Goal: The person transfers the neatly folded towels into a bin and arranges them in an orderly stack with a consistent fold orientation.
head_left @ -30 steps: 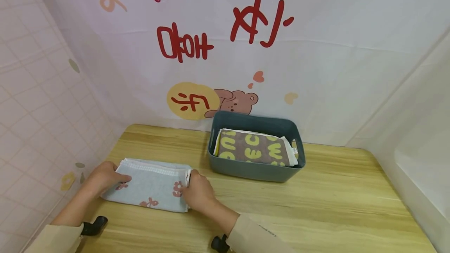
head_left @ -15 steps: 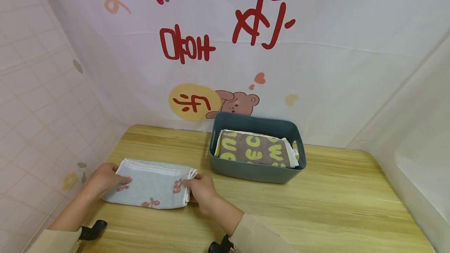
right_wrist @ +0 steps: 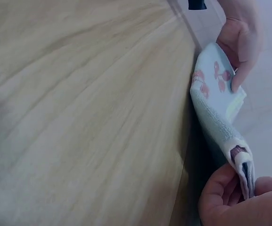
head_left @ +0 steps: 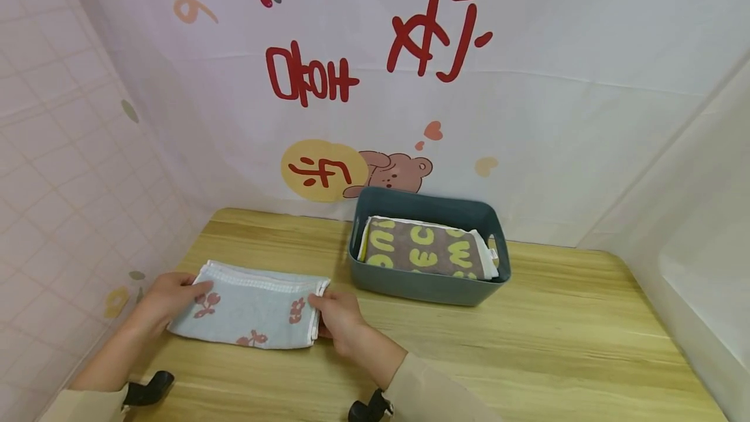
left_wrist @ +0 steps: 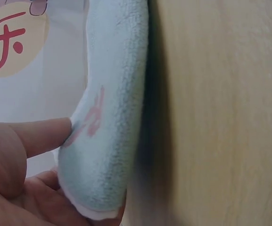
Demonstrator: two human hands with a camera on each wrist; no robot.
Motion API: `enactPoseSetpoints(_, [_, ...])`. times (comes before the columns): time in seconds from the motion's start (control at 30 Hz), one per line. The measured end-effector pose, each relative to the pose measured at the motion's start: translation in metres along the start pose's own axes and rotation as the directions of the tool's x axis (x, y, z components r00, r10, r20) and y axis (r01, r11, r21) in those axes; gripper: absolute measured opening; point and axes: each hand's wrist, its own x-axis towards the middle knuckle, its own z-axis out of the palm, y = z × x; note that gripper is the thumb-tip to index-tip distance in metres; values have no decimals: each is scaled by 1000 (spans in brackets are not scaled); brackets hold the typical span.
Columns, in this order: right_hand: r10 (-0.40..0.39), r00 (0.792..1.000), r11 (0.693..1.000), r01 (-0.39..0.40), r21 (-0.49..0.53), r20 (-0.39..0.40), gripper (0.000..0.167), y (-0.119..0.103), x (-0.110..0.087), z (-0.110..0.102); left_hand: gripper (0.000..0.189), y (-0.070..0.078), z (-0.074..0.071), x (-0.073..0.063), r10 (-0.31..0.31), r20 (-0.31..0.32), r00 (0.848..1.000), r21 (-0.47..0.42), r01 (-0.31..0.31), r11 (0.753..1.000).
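A folded light blue towel (head_left: 249, 311) with pink cherry and flower prints lies at the left of the table, its white hem along the far side. My left hand (head_left: 170, 298) grips its left end, thumb on top and fingers underneath. At the other end, my right hand (head_left: 341, 319) pinches the layered edge between thumb and curled fingers. In the left wrist view the thumb presses the rounded fold of the towel (left_wrist: 107, 117). The right wrist view shows the towel (right_wrist: 216, 113) stretched between both hands, its stacked layers between the right thumb and fingers (right_wrist: 218, 193).
A dark teal basket (head_left: 418, 286) stands behind and right of the towel, against the patterned back wall. Inside lies a folded brown towel (head_left: 404, 246) with yellow-green letters. The wooden table (head_left: 545, 337) extends to the right; a tiled-pattern wall (head_left: 76, 168) borders the left.
The right hand has shifted slightly right along the towel's end, its thumb moving back to the edge. The left thumb has drawn back toward the left edge, uncovering the cherry print.
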Motion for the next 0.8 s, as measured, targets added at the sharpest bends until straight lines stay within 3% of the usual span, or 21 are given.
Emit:
enactPoseSetpoints(0.17, [-22,1000,1000,22,-21,5,25,-3,-2,-6,36,2,-1,-3,-32,15,999,-73,33,997])
enactPoseSetpoints(0.33, [-44,998,999,45,-21,35,24,-10,-5,-13,38,1,-6,-6,-37,74,997,-167,49,985])
enactPoseSetpoints(0.8, [-90,993,993,96,-64,81,20,-30,-22,-26,39,7,-19,-18,35,172,985,-262,12,965])
